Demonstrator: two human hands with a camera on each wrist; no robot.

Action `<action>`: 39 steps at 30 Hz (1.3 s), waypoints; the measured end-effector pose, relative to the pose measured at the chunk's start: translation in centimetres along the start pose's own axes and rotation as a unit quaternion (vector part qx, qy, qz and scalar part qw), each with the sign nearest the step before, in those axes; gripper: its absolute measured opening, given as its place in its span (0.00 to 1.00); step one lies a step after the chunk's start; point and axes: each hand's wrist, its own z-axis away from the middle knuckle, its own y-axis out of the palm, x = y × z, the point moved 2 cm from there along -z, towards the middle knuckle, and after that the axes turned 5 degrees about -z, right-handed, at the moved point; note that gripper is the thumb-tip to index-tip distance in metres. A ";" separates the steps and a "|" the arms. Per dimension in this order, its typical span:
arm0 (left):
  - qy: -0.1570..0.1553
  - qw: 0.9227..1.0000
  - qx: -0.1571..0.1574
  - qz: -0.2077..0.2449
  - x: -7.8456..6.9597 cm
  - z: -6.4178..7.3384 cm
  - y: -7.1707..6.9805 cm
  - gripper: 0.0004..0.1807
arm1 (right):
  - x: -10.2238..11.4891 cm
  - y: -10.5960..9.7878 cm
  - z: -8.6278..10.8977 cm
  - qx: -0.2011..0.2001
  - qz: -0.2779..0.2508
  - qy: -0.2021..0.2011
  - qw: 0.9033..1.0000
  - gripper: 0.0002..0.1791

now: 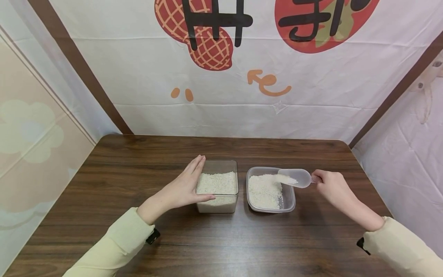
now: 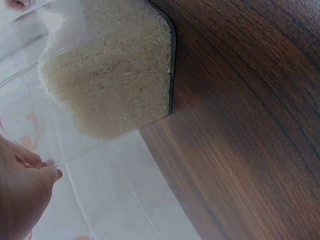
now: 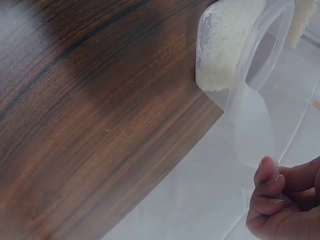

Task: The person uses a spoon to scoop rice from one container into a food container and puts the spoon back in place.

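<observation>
A clear square container (image 1: 217, 206) of white rice stands mid-table. My left hand (image 1: 185, 186) spans its left side, fingers and thumb straight: thumb along the front rim, fingertips at the back left corner. In the left wrist view the rice (image 2: 110, 75) is heaped against the see-through wall. My right hand (image 1: 333, 188) pinches the handle of a translucent scoop (image 1: 302, 177), which reaches leftward over the right rim of a shallow plastic tub (image 1: 288, 202). Rice lies at the scoop's mouth, above the rice (image 1: 264, 192) in the tub. The right wrist view shows curled fingers (image 3: 270, 192) on the handle.
The two vessels stand side by side with a narrow gap on a dark wooden table (image 1: 145, 154). A white printed cloth (image 1: 221, 119) hangs just behind the table's back edge. More cloth hangs at the left and right sides.
</observation>
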 end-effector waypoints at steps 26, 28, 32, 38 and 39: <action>-0.005 1.000 0.004 0.004 -0.1 0.2 -0.1 0.61 | 3.4 0.7 -0.6 -0.146 0.065 -0.244 0.957 0.11; -0.003 1.000 0.004 0.004 -0.1 0.2 -0.1 0.61 | 3.7 0.6 -0.7 -0.150 0.062 -0.253 0.954 0.11; -0.002 1.000 0.004 0.000 -0.1 0.2 0.0 0.61 | 4.3 0.4 -0.9 -0.160 0.049 -0.271 0.948 0.12; -0.004 1.000 0.003 0.001 -0.1 0.2 -0.1 0.61 | 5.8 0.1 -1.2 -0.165 0.029 -0.290 0.942 0.14; -0.005 1.000 0.004 0.001 -0.1 0.2 -0.1 0.61 | 6.1 0.0 -1.2 -0.165 0.027 -0.293 0.941 0.14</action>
